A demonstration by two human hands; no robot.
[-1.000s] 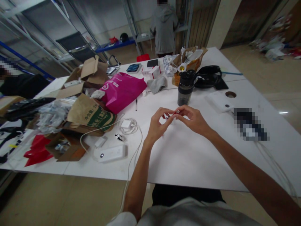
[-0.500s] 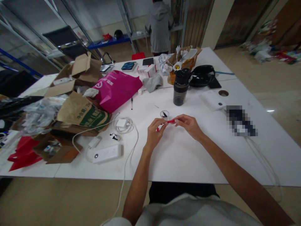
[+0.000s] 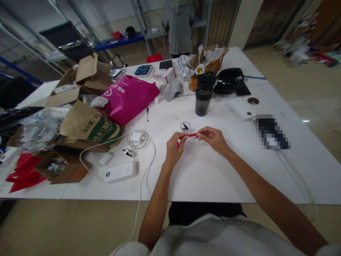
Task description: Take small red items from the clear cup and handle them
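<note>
Both of my hands hold one thin red stick-like object [image 3: 186, 136] just above the white table [image 3: 207, 170]. My left hand [image 3: 174, 147] pinches its near left end and my right hand [image 3: 213, 138] pinches its right end. Just beyond the stick sits a small clear round cap or dish [image 3: 185, 127] with something dark and red inside. A dark tumbler bottle [image 3: 203, 94] stands upright farther back.
Left of my hands lie a white charger with coiled cable [image 3: 137, 138], a white power bank [image 3: 118, 171], a brown paper bag [image 3: 89, 126], a pink bag [image 3: 130, 97] and open cardboard boxes [image 3: 87, 76]. Black headphones [image 3: 230, 81] rest behind the bottle. A person in grey [image 3: 179, 25] stands at the far shelves.
My hands have drawn apart and lowered toward the table, so the red stick now shows between them. The small clear dish has come into view beyond them.
</note>
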